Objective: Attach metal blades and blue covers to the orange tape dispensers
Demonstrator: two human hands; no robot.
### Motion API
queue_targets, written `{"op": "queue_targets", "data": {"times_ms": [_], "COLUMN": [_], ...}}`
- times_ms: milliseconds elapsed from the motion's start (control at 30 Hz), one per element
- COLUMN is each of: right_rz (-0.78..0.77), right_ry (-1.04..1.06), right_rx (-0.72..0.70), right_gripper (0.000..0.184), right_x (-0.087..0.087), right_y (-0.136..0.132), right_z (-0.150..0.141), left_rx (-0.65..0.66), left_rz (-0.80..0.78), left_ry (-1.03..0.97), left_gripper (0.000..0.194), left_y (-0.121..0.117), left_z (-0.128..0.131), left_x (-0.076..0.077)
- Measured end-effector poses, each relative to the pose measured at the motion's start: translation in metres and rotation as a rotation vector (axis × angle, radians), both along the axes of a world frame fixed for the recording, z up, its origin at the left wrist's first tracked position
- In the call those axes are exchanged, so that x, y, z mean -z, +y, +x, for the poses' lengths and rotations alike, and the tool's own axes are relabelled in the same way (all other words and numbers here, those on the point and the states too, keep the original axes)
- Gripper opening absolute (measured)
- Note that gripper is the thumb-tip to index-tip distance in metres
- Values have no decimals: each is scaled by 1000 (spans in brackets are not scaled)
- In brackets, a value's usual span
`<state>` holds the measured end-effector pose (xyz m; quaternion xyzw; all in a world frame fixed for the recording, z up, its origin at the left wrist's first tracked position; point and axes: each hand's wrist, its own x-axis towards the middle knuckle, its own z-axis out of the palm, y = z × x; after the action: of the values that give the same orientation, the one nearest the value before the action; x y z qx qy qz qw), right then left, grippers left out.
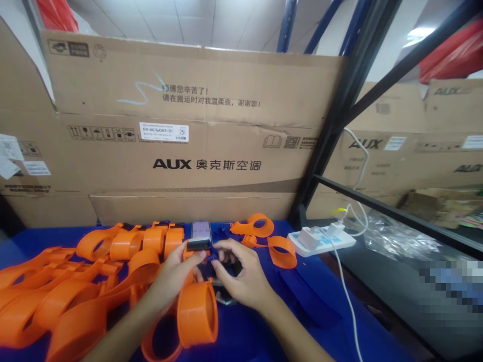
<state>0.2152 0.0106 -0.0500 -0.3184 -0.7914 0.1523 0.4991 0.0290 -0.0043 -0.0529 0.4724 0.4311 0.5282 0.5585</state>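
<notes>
My left hand (pixel 178 266) is closed around the end of an orange plastic part, which has a black piece (pixel 198 245) across its top. Between the thumb and fingers of my right hand (pixel 243 274) is a small dark blue piece (pixel 212 251), pressed against that end. An orange ring (pixel 198 314) hangs just below my hands; whether it belongs to the held part I cannot tell. Partly hidden behind my right hand lies a dark and silvery object (pixel 225 294). A phone (pixel 201 230) stands just beyond my fingers.
Several orange looped parts (pixel 68 301) cover the left of the blue table (pixel 241 332). Another orange ring (pixel 282 252) lies to the right, near a white power strip (pixel 320 239) with cables. A cardboard panel (pixel 211 181) closes off the back, beside a black metal frame (pixel 332 115).
</notes>
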Motion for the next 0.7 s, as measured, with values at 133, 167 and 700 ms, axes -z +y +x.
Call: {"op": "queue_targets", "data": {"times_ms": [133,167,700], "right_rz": [11,14,-105], "right_ry": [-14,-16,36], "right_rx": [27,35,-10], "right_gripper": [8,6,12], "right_x": [-1,-1,-1], "right_y": [-2,-3,-6], "right_z": [0,0,-4], "left_rx": [-7,-10,-15], "left_rz": [2,5,26], "left_ry": [26,34,101], "left_gripper": [30,29,45], "left_y": [-1,-1,4], "left_z": [0,0,1], "left_x": [-1,-1,9]}}
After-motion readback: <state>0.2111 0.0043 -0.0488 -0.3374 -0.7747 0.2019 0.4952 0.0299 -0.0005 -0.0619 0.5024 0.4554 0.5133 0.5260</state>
